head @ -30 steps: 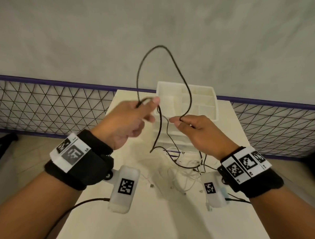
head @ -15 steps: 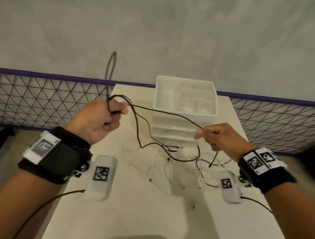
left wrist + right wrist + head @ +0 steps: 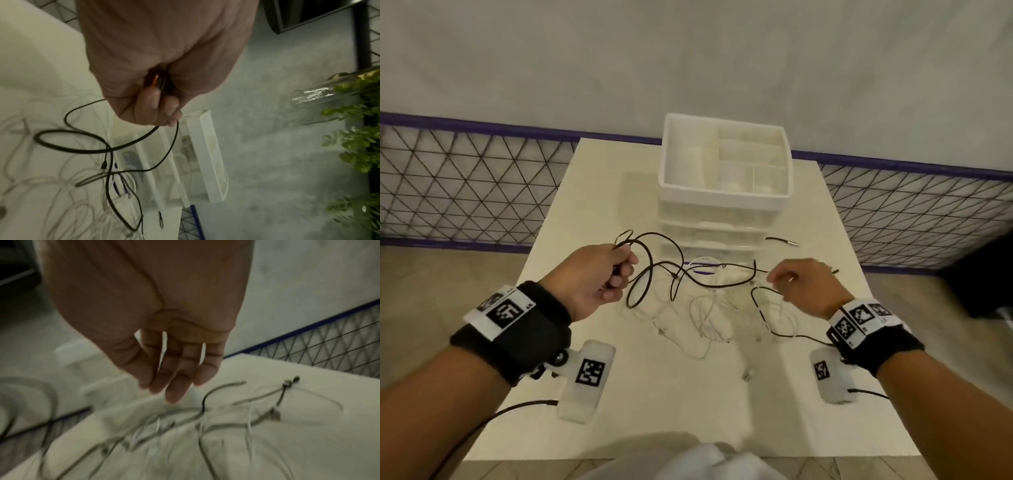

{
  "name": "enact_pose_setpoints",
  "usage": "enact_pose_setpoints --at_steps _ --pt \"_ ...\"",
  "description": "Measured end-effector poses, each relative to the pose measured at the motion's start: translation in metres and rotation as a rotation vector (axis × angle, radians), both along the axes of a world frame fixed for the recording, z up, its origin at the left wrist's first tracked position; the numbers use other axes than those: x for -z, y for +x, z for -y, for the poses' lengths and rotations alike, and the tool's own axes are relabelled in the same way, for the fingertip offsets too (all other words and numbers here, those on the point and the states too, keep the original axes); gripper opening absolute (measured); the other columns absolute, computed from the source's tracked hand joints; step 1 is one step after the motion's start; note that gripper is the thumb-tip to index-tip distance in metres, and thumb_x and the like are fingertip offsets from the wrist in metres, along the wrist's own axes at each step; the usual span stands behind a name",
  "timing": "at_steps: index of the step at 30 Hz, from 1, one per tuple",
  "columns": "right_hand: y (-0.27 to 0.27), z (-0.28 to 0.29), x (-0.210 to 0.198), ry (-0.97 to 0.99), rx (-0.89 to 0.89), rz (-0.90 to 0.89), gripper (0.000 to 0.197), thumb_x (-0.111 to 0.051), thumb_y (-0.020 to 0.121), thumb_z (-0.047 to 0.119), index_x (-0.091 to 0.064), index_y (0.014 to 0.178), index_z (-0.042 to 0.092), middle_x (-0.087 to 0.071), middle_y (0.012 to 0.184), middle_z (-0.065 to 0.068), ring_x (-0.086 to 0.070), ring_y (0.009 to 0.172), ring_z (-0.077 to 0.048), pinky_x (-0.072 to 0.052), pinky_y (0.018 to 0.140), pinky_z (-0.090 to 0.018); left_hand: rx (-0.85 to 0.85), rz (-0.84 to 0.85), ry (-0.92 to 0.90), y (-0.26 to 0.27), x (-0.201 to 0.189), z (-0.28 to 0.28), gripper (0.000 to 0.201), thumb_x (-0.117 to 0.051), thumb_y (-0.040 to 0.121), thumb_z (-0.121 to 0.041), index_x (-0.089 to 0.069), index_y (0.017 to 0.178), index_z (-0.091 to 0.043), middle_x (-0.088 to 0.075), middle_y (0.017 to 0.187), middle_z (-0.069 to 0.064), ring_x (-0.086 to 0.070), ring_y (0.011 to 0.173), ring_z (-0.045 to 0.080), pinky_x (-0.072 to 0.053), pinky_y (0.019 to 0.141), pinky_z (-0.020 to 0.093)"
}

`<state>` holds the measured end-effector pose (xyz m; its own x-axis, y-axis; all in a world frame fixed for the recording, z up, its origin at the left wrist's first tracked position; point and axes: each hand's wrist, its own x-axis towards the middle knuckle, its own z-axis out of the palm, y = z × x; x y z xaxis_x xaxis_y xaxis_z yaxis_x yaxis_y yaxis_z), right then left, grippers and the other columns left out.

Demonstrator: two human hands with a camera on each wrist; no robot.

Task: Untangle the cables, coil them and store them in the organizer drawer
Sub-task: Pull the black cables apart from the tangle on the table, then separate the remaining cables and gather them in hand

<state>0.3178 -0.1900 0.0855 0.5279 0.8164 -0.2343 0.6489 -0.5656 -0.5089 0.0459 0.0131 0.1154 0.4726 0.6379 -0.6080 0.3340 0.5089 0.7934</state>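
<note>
My left hand grips a bunch of loops of a black cable just above the white table. In the left wrist view its fingers curl round the black cable, which trails down into the tangle. My right hand hovers over the right side of the tangle with its fingers straight and holding nothing. White cables lie tangled on the table beneath. The white organizer with stacked drawers stands behind them, and no drawer is visibly pulled out.
A second thin black cable curls on the table near my right wrist, and a jack plug lies beside the organizer. A wire mesh fence runs behind the table. A plant stands off the table.
Both hands have dropped toward the table. My right hand has let go of the black cable and opened. The left hand still holds its loops, now lower and nearer the tangle.
</note>
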Motion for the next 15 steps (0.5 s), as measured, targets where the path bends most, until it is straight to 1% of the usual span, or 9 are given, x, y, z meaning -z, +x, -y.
enact_pose_setpoints --at_steps 1,2,3,5,7,10,12,14,15 --pt "-0.013 0.006 0.013 -0.104 -0.119 -0.036 0.025 -0.062 0.087 0.007 -0.071 0.085 0.03 -0.073 0.098 0.003 -0.063 0.073 0.008 -0.04 0.068 -0.004 0.008 0.02 -0.016 0.003 0.001 0.004 0.023 -0.044 0.104 -0.015 -0.059 0.089 -0.007 -0.045 0.061 0.001 -0.034 0.044 0.009 -0.026 0.035 0.019" --pt "-0.026 0.012 0.026 -0.235 -0.216 -0.056 0.027 -0.06 0.086 0.006 -0.073 0.086 0.03 -0.072 0.099 0.004 -0.062 0.076 0.008 -0.042 0.071 -0.005 0.011 0.039 -0.035 0.006 0.002 0.008 0.022 -0.044 0.104 -0.012 -0.06 0.091 -0.006 -0.046 0.061 0.001 -0.036 0.044 0.01 -0.028 0.036 0.019" --pt "-0.037 0.018 0.04 -0.354 -0.291 -0.047 0.03 -0.058 0.084 0.006 -0.074 0.093 0.029 -0.068 0.105 0.003 -0.062 0.086 0.004 -0.046 0.079 -0.011 0.014 0.057 -0.057 0.009 0.001 0.011 0.022 -0.044 0.104 -0.011 -0.06 0.09 -0.005 -0.046 0.061 0.001 -0.037 0.045 0.01 -0.029 0.036 0.019" --pt "-0.053 0.029 0.066 -0.525 -0.308 -0.006 0.038 -0.056 0.082 0.005 -0.069 0.11 0.027 -0.056 0.12 0.001 -0.059 0.109 -0.017 -0.05 0.092 -0.028 0.028 0.084 -0.1 0.016 0.0 0.017 0.022 -0.045 0.103 -0.011 -0.058 0.085 -0.007 -0.044 0.061 0.0 -0.037 0.047 0.009 -0.029 0.036 0.018" --pt "-0.062 0.037 0.082 -0.572 -0.308 0.076 0.036 -0.057 0.081 0.006 -0.066 0.109 0.026 -0.05 0.123 -0.001 -0.056 0.112 -0.025 -0.049 0.091 -0.034 0.04 0.111 -0.148 0.022 -0.003 0.023 0.025 -0.048 0.103 -0.016 -0.054 0.079 -0.01 -0.043 0.064 0.001 -0.038 0.048 0.01 -0.026 0.035 0.017" --pt "-0.071 0.037 0.093 -0.532 -0.399 0.238 0.024 -0.057 0.082 0.013 -0.068 0.098 0.027 -0.052 0.119 0.001 -0.051 0.112 -0.025 -0.038 0.088 -0.034 0.057 0.105 -0.149 0.03 -0.005 0.033 0.029 -0.053 0.102 -0.024 -0.048 0.076 -0.011 -0.051 0.066 0.006 -0.045 0.047 0.013 -0.027 0.034 0.018" --pt "-0.075 0.032 0.09 -0.438 -0.432 0.305 0.022 -0.056 0.086 0.017 -0.069 0.099 0.029 -0.06 0.114 0.004 -0.049 0.112 -0.023 -0.034 0.09 -0.037 0.118 0.06 -0.065 0.034 -0.005 0.04 0.032 -0.052 0.102 -0.028 -0.048 0.075 -0.012 -0.061 0.07 0.01 -0.053 0.051 0.017 -0.036 0.039 0.021" --pt "-0.076 0.019 0.076 -0.227 -0.412 0.299 0.02 -0.056 0.09 0.024 -0.072 0.101 0.031 -0.071 0.099 0.005 -0.057 0.104 -0.024 -0.038 0.089 -0.04 0.201 0.003 0.053 0.038 -0.004 0.046 0.031 -0.048 0.104 -0.031 -0.053 0.081 -0.011 -0.07 0.08 0.013 -0.062 0.062 0.021 -0.05 0.053 0.028" --pt "-0.077 0.011 0.064 -0.08 -0.396 0.251 0.02 -0.059 0.09 0.028 -0.074 0.101 0.033 -0.073 0.091 0.004 -0.062 0.095 -0.023 -0.043 0.086 -0.04 0.243 -0.022 0.109 0.039 -0.004 0.049 0.029 -0.046 0.104 -0.032 -0.057 0.088 -0.01 -0.072 0.086 0.014 -0.065 0.069 0.022 -0.054 0.063 0.033"
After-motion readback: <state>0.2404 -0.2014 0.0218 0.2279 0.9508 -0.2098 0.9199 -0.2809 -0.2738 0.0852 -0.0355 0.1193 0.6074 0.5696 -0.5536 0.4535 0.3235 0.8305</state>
